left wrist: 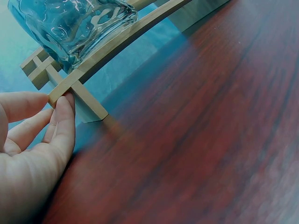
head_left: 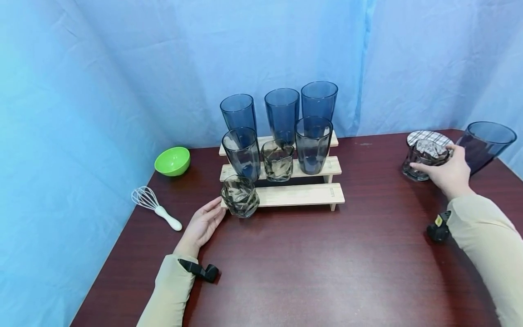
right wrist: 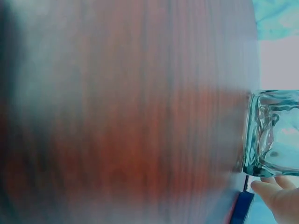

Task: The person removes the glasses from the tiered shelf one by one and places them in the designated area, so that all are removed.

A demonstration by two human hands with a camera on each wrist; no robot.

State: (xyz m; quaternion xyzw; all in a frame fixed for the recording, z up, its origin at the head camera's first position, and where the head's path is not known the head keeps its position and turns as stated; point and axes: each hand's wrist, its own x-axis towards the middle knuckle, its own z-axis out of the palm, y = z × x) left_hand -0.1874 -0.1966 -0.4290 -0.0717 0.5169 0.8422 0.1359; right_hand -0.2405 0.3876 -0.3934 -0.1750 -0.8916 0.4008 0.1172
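Observation:
My left hand [head_left: 203,227] pinches the left end of the lowest step of a three-step wooden rack [head_left: 302,194]; the thumb and fingers meet at the slat's corner in the left wrist view. A short smoky glass [head_left: 240,195] stands right beside those fingers on that step. At the far right, my right hand [head_left: 451,175] grips another short rippled glass [head_left: 429,149] between thumb and fingers. This glass [right wrist: 275,133] stands at the right edge of the right wrist view. Some of the right fingers are hidden behind it in the head view.
Tall blue glasses [head_left: 282,111] fill the top step; two more flank a short glass [head_left: 278,163] on the middle one. A blue glass [head_left: 486,143] and a round checked piece [head_left: 429,135] are near my right hand. A green bowl [head_left: 172,161] and whisk [head_left: 157,206] lie left.

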